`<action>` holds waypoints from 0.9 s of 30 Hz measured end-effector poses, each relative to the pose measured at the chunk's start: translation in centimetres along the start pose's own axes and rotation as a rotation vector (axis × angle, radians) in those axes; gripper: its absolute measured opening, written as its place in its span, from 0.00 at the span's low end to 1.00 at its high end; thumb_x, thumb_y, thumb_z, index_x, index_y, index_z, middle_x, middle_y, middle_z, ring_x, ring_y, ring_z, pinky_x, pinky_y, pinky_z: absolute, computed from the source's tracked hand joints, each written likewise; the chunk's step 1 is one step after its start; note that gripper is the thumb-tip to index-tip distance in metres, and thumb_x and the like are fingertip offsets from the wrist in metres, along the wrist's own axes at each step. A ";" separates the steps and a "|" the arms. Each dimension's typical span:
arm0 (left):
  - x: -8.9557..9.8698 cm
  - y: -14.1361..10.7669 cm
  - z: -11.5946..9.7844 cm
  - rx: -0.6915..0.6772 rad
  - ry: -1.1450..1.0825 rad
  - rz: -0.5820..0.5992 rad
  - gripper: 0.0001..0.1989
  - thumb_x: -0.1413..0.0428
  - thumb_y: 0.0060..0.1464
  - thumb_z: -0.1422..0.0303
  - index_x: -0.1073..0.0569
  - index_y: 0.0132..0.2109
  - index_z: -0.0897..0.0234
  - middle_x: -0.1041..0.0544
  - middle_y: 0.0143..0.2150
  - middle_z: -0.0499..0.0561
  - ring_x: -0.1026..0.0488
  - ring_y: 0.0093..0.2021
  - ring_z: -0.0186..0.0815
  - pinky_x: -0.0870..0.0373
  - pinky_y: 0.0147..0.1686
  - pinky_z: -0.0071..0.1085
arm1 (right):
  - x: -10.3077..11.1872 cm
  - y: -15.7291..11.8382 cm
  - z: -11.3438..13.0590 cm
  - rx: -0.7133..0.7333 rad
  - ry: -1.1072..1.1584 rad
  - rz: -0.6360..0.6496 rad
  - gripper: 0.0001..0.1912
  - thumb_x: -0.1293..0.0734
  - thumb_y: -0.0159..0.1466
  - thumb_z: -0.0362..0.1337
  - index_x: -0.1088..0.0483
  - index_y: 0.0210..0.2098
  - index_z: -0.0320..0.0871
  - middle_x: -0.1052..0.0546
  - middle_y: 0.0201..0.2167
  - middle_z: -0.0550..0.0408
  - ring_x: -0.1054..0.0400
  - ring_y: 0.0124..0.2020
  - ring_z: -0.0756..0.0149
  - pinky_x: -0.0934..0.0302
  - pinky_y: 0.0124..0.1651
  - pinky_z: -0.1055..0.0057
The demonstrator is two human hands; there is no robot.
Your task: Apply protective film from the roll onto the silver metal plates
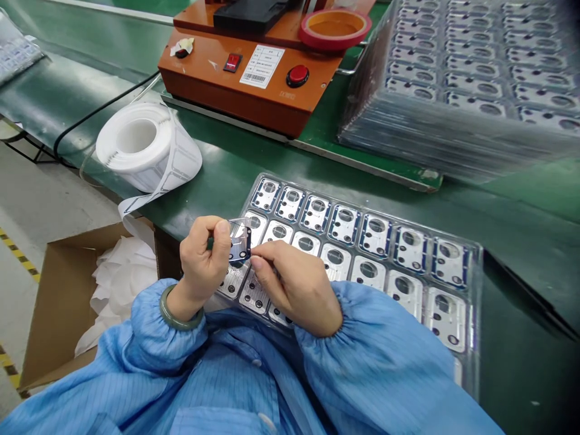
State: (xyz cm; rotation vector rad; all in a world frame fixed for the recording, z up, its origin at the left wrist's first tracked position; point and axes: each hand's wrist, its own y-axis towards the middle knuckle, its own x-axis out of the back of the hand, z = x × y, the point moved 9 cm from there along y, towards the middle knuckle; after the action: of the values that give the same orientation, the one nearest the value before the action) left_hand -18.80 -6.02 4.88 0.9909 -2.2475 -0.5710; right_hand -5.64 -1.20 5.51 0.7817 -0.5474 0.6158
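Observation:
Between my hands, above the left part of a clear tray (473, 290), is a small flat plate (239, 246) with a dark edge and round holes. My left hand (203, 260) is closed on its left side, thumb and fingers pressed together. The fingertips of my right hand (294, 284) pinch its right edge. A thin clear film seems to stand at the plate's top edge. The tray holds rows of similar silver plates; those in the far row have dark blue edges. My hands and sleeves hide the tray's near left part.
A roll of white labels (136, 145) stands left, its strip hanging toward a cardboard box (54, 302) of white paper. Behind is an orange machine (203, 66) with red tape (335, 30) on top. Stacked clear trays (408, 133) rise at the back right.

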 end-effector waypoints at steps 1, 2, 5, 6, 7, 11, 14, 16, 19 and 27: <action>0.0 0.0 0.0 0.003 0.004 -0.001 0.07 0.50 0.61 0.69 0.30 0.33 0.63 0.30 0.27 0.45 0.34 0.26 0.27 0.35 0.28 0.23 | 0.0 -0.1 0.2 0.022 -0.041 -0.006 0.08 0.41 0.68 0.34 0.31 0.38 0.41 0.24 0.30 0.52 0.29 0.31 0.66 0.38 0.33 0.71; -0.1 0.0 0.1 0.010 0.005 -0.002 0.08 0.50 0.61 0.69 0.30 0.33 0.63 0.30 0.27 0.45 0.33 0.26 0.27 0.35 0.29 0.24 | 0.0 -0.1 0.3 0.048 -0.081 -0.012 0.09 0.42 0.68 0.34 0.30 0.38 0.41 0.23 0.30 0.51 0.29 0.31 0.65 0.38 0.33 0.70; -0.1 -0.1 0.2 0.030 -0.006 -0.008 0.08 0.49 0.60 0.68 0.30 0.33 0.63 0.30 0.26 0.45 0.34 0.25 0.27 0.36 0.28 0.23 | 0.1 -0.2 1.1 0.142 -0.195 -0.031 0.12 0.43 0.68 0.35 0.29 0.40 0.40 0.23 0.30 0.49 0.30 0.31 0.63 0.39 0.31 0.68; -0.1 -0.1 0.3 0.037 -0.010 -0.010 0.08 0.49 0.60 0.67 0.30 0.33 0.63 0.30 0.26 0.45 0.34 0.25 0.27 0.36 0.28 0.23 | 0.2 -0.2 1.4 0.171 -0.237 -0.034 0.12 0.43 0.68 0.36 0.29 0.40 0.40 0.23 0.29 0.49 0.30 0.30 0.63 0.40 0.30 0.68; -0.1 -0.1 0.4 0.045 -0.014 -0.010 0.08 0.49 0.60 0.67 0.30 0.32 0.63 0.30 0.26 0.45 0.34 0.25 0.26 0.36 0.27 0.23 | 0.2 -0.2 1.6 0.191 -0.280 -0.036 0.12 0.43 0.68 0.37 0.29 0.39 0.40 0.23 0.29 0.49 0.31 0.29 0.63 0.41 0.29 0.68; -0.3 -0.2 0.7 0.075 -0.031 0.006 0.08 0.49 0.60 0.68 0.30 0.33 0.64 0.31 0.26 0.44 0.35 0.24 0.25 0.38 0.27 0.22 | 0.3 -0.1 2.0 0.212 -0.404 -0.047 0.15 0.44 0.69 0.39 0.29 0.34 0.40 0.24 0.26 0.51 0.33 0.26 0.65 0.45 0.26 0.68; -0.4 -0.1 0.6 0.077 -0.041 0.022 0.08 0.49 0.61 0.69 0.31 0.33 0.64 0.33 0.25 0.43 0.36 0.24 0.25 0.39 0.26 0.22 | 0.4 -0.2 2.0 0.202 -0.434 -0.059 0.16 0.44 0.69 0.39 0.29 0.33 0.40 0.24 0.25 0.50 0.33 0.26 0.64 0.46 0.26 0.67; -0.3 0.1 0.6 0.094 -0.044 0.019 0.08 0.49 0.61 0.69 0.31 0.32 0.63 0.33 0.24 0.43 0.37 0.23 0.25 0.39 0.25 0.22 | 0.7 -0.2 1.8 0.173 -0.422 -0.089 0.14 0.43 0.69 0.38 0.29 0.35 0.39 0.24 0.26 0.50 0.33 0.26 0.64 0.45 0.26 0.67; 0.0 0.4 1.0 0.164 -0.070 0.005 0.10 0.50 0.61 0.67 0.31 0.31 0.64 0.33 0.24 0.43 0.37 0.23 0.25 0.39 0.24 0.23 | 1.4 -0.2 0.8 0.043 -0.261 -0.144 0.11 0.42 0.68 0.36 0.30 0.39 0.40 0.23 0.29 0.50 0.30 0.30 0.64 0.40 0.31 0.69; -0.2 0.2 1.5 0.272 -0.176 0.011 0.12 0.49 0.61 0.63 0.31 0.31 0.64 0.32 0.24 0.44 0.37 0.22 0.25 0.39 0.22 0.21 | -0.8 -0.1 -2.6 -0.399 0.383 0.045 0.13 0.40 0.67 0.42 0.30 0.32 0.42 0.26 0.25 0.57 0.33 0.25 0.70 0.39 0.29 0.72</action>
State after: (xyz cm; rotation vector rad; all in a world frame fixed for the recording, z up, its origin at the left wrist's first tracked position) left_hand -19.84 -5.57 3.82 1.0953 -2.5355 -0.3648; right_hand -5.57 0.54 3.36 0.2646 -0.3191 0.6519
